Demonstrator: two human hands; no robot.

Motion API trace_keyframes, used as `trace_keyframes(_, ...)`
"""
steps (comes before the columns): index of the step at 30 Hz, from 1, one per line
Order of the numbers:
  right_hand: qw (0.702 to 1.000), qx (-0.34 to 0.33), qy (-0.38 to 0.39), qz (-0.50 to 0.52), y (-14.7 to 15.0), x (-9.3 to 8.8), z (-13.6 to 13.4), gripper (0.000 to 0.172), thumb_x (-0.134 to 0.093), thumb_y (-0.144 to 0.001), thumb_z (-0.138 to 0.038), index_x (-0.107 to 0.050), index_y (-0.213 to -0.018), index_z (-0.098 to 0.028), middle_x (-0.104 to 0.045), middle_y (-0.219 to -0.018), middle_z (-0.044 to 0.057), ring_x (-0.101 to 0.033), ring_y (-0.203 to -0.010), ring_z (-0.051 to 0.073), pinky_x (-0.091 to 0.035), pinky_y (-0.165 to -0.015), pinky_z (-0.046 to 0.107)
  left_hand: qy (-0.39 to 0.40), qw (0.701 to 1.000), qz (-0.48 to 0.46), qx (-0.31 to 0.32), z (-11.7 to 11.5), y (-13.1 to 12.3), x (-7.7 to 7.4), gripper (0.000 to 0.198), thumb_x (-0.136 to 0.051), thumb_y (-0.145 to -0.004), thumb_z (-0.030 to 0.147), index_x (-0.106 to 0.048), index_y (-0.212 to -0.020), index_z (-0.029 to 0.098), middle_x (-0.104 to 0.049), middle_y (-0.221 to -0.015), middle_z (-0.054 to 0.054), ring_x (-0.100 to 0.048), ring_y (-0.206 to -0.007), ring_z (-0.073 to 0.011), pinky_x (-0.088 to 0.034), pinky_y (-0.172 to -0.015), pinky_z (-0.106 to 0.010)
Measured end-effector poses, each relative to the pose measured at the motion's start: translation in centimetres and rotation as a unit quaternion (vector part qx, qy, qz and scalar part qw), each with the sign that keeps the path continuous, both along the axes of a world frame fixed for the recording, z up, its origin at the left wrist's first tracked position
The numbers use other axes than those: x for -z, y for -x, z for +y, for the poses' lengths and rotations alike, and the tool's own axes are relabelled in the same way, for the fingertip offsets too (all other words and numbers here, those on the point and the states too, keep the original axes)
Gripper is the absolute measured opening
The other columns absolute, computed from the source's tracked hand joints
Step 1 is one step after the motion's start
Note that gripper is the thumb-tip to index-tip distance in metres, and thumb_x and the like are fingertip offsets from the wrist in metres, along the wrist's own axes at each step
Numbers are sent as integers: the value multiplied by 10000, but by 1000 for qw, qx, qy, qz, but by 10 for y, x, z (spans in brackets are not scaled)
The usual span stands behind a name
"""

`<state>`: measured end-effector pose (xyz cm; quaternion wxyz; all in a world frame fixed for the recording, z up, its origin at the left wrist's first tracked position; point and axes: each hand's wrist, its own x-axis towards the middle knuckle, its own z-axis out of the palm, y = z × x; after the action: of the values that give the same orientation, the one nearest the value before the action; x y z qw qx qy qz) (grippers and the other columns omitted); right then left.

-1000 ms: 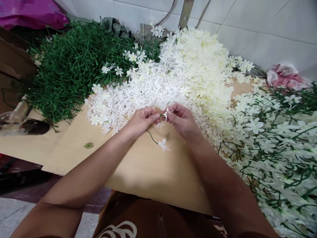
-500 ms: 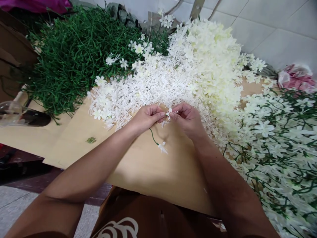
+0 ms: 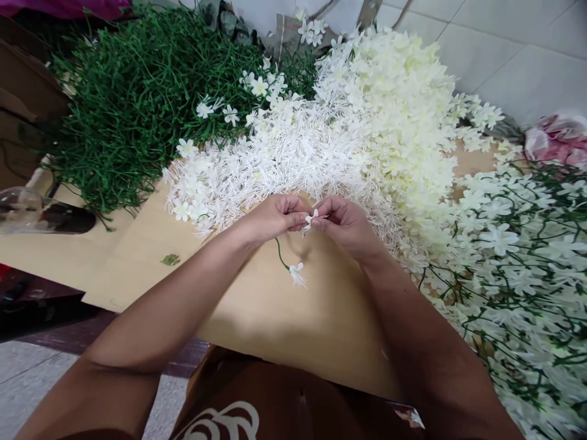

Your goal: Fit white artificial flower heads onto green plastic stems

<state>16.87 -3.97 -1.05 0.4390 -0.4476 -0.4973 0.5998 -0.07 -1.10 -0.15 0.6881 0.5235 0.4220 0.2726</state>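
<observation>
Pinching a white blossom [image 3: 312,217] and a green stem [image 3: 280,252] over the middle of the table [image 3: 293,330]

Grasping the green stem between thumb and fingers in the grip of the left hand [image 3: 277,217], with a white flower [image 3: 297,274] at the lower end, toward the table's near edge. Grasping the white blossom by the fingertips in the grip of the right hand [image 3: 343,225], close against the left fingertips. Cannot make out any join between blossom and stem, because of the fingers in front. Heaped with white stamens [image 3: 298,153] just beyond the hands; piled with loose green stems [image 3: 151,91] at the far left corner; mounded with cream-white petals [image 3: 394,104] toward the far edge, right of the middle; covered with stemmed white flowers [image 3: 518,269] along the right edge. Carrying also, at the left edge, a clear plastic cup [image 3: 59,215] with dark contents
</observation>
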Motion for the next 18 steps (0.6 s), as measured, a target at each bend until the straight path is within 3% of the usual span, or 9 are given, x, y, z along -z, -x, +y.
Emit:
trace_keyframes(8, 1000, -24, 20, -6, -2, 6, 3, 427, -919, -467, -433, -591, -605, -197, -565, -596, -49, -491, -558, 80, -440, -598, 255, 1, 999, 1, 34, 3, 0, -1, 196, -671, -736, 129, -532, -599, 149, -514, -526, 39, -450, -498, -60, -366, -539, -214)
trace_keyframes(12, 1000, -5, 29, 3, -2, 8, 3, 427, -914, -475, -442, -602, -626, -192, -612, -627, -31, -552, -595, 99, -450, -585, 249, 2, 999, 10, 49, 5, -1, -1, 177, -664, -735, 113, -536, -618, 146, -513, -523, 45, -446, -493, -55, -351, -523, -204)
trace_keyframes(18, 996, -12, 68, 50, -8, 5, 2, 370, -904, -535, -404, -641, -676, -186, -652, -654, -30, -587, -622, 85, -472, -632, 230, -14, 999, 26, 32, 0, 0, -8, 184, -666, -785, 243, -579, -669, 129, -535, -576, 32, -454, -543, -60, -354, -558, -208)
